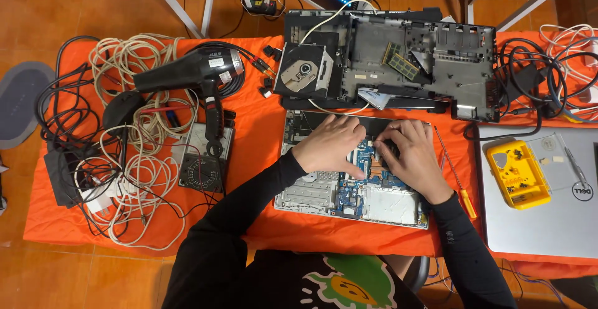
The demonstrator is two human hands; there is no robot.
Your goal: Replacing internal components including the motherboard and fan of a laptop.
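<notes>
**Both hands down on the opened laptop's board**

The opened silver laptop chassis with its blue circuit board exposed [349, 190] lies mid-table on the orange cloth [261, 97]. The left hand [330, 144] rests flat, fingers loosely curled, holding nothing that shows. The right hand [414, 156] presses fingertips near the black strip at the top edge; its grip can't be made out. Judgement: light, even pressure, no prying on the board. The yellow-handled screwdriver [458, 181] lies just right; the stripped black laptop base [386, 60] sits behind.
</notes>
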